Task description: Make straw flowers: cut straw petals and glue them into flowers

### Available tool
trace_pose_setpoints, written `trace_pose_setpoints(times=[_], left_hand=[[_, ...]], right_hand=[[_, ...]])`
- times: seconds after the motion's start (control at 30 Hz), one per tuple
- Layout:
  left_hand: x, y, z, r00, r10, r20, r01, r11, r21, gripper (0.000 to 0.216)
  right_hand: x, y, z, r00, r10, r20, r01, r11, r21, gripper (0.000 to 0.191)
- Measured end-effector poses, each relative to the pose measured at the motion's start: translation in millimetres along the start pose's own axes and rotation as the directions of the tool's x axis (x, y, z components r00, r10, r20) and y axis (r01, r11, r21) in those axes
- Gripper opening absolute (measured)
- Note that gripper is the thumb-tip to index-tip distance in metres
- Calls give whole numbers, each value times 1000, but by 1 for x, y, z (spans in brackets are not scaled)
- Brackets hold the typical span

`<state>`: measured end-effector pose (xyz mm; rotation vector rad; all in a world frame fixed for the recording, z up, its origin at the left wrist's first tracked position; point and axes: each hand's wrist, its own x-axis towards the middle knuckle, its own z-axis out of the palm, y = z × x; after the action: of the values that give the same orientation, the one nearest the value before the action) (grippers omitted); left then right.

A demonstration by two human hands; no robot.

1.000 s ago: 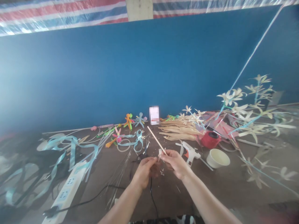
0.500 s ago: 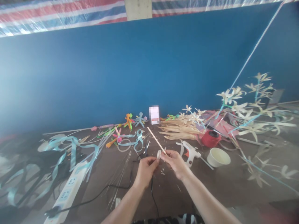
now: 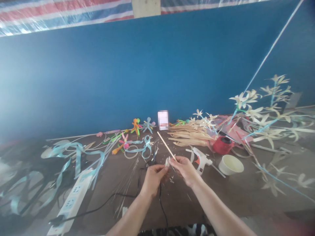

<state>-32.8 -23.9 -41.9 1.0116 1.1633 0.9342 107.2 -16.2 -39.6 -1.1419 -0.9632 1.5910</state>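
Observation:
In my right hand (image 3: 185, 167) a thin pale wooden stick (image 3: 165, 144) is pinched, slanting up and to the left. My left hand (image 3: 155, 175) is closed, thumb against forefinger, on a small whitish petal-like piece (image 3: 167, 161) beside the stick's lower part. The two hands nearly meet over the brown table. Scissors (image 3: 154, 154) lie just beyond my left hand. A white glue gun (image 3: 200, 160) with an orange trigger rests to the right of my right hand, and small white scraps (image 3: 171, 179) lie below the fingers.
A white paper cup (image 3: 230, 165) and a red roll (image 3: 222, 145) stand at right, near dried husks (image 3: 189, 136) and pale flower stems (image 3: 256, 113). At left are a power strip (image 3: 70, 201), blue ribbon (image 3: 77, 154) and a black cord (image 3: 105, 203). Pipe-cleaner figures (image 3: 136, 127) sit by the blue wall.
The whitish piece appears turned slightly between my fingers, and the stick's tip sits a little farther right. The whole view has shifted slightly; both hands keep their grip.

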Motion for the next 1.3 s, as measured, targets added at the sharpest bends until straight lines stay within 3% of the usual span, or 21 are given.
trace_pose_setpoints(times=[0.5, 0.73, 0.9, 1.13, 1.3], left_hand=[[-1, -4, 0, 999, 42, -29, -40, 997, 68, 31], [-1, -3, -4, 997, 43, -61, -41, 999, 27, 35], [-1, -4, -4, 999, 46, -24, -45, 998, 34, 32], [-6, 0, 1, 997, 67, 29, -70, 992, 109, 29], [-6, 0, 0, 994, 81, 74, -89, 989, 116, 22]], right_hand=[[2, 4, 3, 999, -1, -38, -2, 997, -74, 29], [-1, 1, 2, 998, -20, -54, 19, 1000, -22, 25], [-4, -5, 2, 1000, -13, 18, 13, 1000, 9, 23], [-4, -4, 10, 986, -167, -23, 164, 982, -94, 20], [-1, 2, 7, 980, -199, 3, 197, 964, -178, 19]])
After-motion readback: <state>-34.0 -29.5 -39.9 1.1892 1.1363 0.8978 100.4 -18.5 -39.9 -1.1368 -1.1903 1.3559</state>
